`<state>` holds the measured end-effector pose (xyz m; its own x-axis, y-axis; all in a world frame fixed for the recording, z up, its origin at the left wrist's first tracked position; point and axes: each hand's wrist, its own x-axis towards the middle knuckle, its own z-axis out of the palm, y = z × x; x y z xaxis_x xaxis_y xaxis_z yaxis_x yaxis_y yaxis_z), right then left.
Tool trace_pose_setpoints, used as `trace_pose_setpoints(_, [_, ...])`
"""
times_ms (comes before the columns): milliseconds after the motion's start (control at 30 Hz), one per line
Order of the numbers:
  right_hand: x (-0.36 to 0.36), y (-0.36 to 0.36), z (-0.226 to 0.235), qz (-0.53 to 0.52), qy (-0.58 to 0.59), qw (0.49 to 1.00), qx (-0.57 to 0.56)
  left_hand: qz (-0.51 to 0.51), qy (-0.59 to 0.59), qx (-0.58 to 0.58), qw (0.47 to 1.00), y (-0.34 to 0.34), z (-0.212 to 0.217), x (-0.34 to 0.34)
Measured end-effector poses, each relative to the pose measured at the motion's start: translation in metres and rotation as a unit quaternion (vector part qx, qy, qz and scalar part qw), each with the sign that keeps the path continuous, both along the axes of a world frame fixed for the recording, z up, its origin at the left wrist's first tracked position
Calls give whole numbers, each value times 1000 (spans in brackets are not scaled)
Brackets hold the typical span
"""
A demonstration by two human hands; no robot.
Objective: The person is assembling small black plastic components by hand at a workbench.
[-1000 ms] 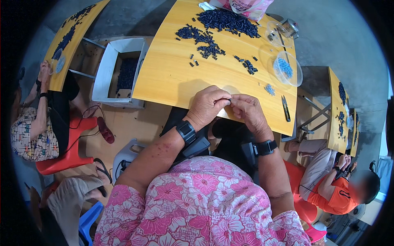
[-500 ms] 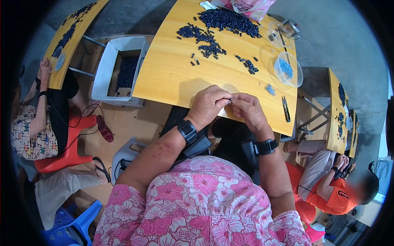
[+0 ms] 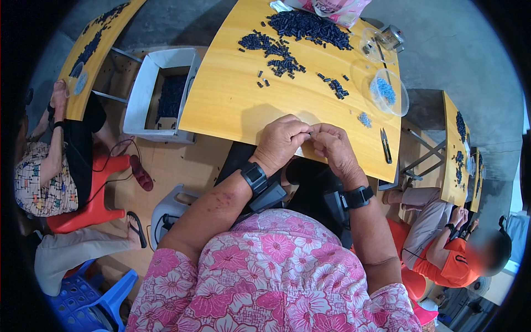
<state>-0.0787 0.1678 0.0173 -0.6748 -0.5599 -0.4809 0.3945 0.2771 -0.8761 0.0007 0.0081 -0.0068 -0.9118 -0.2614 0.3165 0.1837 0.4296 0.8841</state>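
Over the near edge of the yellow wooden table [image 3: 221, 99], the fingertips of my left hand [image 3: 282, 143] and my right hand [image 3: 336, 148] meet in a pinch. Something tiny is held between them, mostly hidden by the fingers and too small to name. Beyond my hands lie several loose dark cylinder pieces [image 3: 337, 88]. To the right of my right hand are a few small pale-blue bits [image 3: 364, 119] and black thread snips [image 3: 385, 146]. A clear round tub [image 3: 402, 105] holds more blue bits [image 3: 384, 91].
At the table's far side are a large heap of dark pieces [image 3: 310, 27], a pink bag [image 3: 354, 11], and a metal canister [image 3: 394, 39]. A white box [image 3: 145, 99] with dark pieces stands at the left. Co-workers sit on both sides, one in an orange shirt [image 3: 442, 263].
My right fingers have curled slightly more around the pinch, and the dark speck between the fingertips shows less. At the lower left, another person's leg has shifted left.
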Motion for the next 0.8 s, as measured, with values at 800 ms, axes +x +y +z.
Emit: trace_pose_setpoints(800, [10, 5, -1, -123, -23, 986, -110, -25, -70, 38, 997, -5, 1, -4])
